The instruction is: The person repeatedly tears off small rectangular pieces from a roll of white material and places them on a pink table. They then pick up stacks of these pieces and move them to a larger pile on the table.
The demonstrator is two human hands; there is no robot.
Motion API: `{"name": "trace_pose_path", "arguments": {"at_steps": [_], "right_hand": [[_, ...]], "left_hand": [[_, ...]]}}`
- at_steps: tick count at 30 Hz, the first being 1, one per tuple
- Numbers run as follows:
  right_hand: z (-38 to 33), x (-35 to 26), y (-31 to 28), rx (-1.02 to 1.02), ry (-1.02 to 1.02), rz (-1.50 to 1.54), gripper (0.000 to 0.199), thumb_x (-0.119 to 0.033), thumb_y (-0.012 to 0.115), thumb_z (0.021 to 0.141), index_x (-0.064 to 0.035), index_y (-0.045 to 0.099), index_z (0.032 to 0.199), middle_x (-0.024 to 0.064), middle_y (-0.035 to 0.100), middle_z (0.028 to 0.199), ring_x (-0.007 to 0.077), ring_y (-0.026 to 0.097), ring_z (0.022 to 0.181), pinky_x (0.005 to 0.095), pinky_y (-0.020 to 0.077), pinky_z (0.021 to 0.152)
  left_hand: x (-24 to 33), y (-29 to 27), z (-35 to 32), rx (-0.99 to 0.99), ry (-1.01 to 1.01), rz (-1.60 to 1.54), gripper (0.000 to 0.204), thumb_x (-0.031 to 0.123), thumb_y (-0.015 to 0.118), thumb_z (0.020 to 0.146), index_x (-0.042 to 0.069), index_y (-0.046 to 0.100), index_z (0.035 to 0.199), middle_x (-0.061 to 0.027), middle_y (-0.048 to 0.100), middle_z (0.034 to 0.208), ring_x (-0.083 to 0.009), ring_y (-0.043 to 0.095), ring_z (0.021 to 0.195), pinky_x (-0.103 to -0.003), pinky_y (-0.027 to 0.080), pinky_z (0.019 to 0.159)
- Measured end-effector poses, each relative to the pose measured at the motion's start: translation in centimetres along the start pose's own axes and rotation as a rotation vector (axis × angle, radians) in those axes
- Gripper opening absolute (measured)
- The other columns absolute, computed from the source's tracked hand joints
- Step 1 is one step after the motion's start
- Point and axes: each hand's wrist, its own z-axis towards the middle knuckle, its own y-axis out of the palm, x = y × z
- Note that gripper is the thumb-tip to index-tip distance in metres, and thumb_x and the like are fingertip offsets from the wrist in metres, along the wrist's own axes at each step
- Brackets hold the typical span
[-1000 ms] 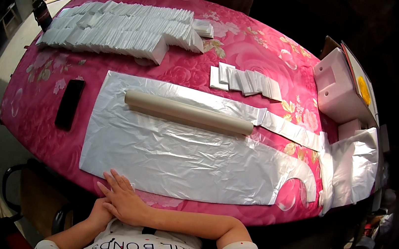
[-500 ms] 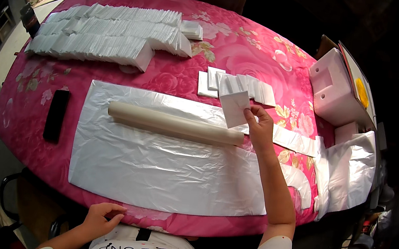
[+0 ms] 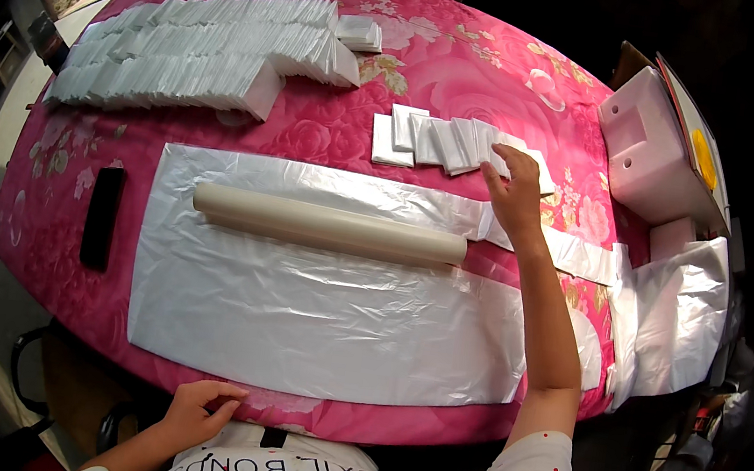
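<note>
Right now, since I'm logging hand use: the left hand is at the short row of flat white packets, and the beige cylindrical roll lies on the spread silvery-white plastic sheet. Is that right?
Not quite: the head view shows the right hand at the short row of flat white packets. The beige cylindrical roll does lie on the spread silvery-white plastic sheet.

"What's there?"
"By my right fingers (image 3: 514, 159), flat folded white packets (image 3: 445, 145) overlap in a row."
"And nearer?"
"A glossy, wrinkled plastic sheet (image 3: 319, 323) spread flat before me, a smooth beige tube (image 3: 331, 226) lying lengthwise on it."
</note>
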Motion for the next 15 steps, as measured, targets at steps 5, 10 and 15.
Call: {"name": "trace_pose_path", "arguments": {"at_steps": [5, 10, 15], "right_hand": [[-6.6, -10.0, -0.4, -0.396, -0.302, 0.136, 0.044, -0.019, 0.066, 0.076, -0.0054, 0.054, 0.116, 0.0115, 0.056, 0.107, 0.0286, 0.05, 0.103, 0.0377, 0.0424, 0.088], [-10.9, -13.3, -1.0, -0.521, -0.23, 0.005, 0.057, -0.014, 0.067, 0.072, -0.0075, 0.047, 0.125, 0.0102, 0.055, 0.101, 0.0272, 0.052, 0.093, 0.0366, 0.0463, 0.081], [-15.7, -15.4, -2.8, -0.631, -0.131, 0.228, 0.05, -0.026, 0.06, 0.082, -0.0046, 0.047, 0.126, 0.0217, 0.044, 0.124, 0.0353, 0.041, 0.116, 0.0402, 0.0373, 0.095]], "left_hand": [[1.0, 0.7, 1.2, -0.069, 0.18, 0.069, 0.019, 0.002, 0.063, 0.076, 0.003, 0.065, 0.095, -0.0116, 0.066, 0.087, -0.0216, 0.065, 0.076, -0.027, 0.051, 0.068], [2.2, 1.1, 2.9, -0.143, 0.416, 0.142, 0.022, 0.002, 0.063, 0.073, 0.004, 0.064, 0.096, -0.0102, 0.066, 0.089, -0.0245, 0.064, 0.079, -0.031, 0.051, 0.07], [3.3, 1.5, 4.4, -0.057, 0.627, 0.318, 0.033, 0.002, 0.065, 0.069, 0.004, 0.06, 0.101, -0.0134, 0.061, 0.107, -0.0287, 0.059, 0.093, -0.035, 0.048, 0.079]]}}
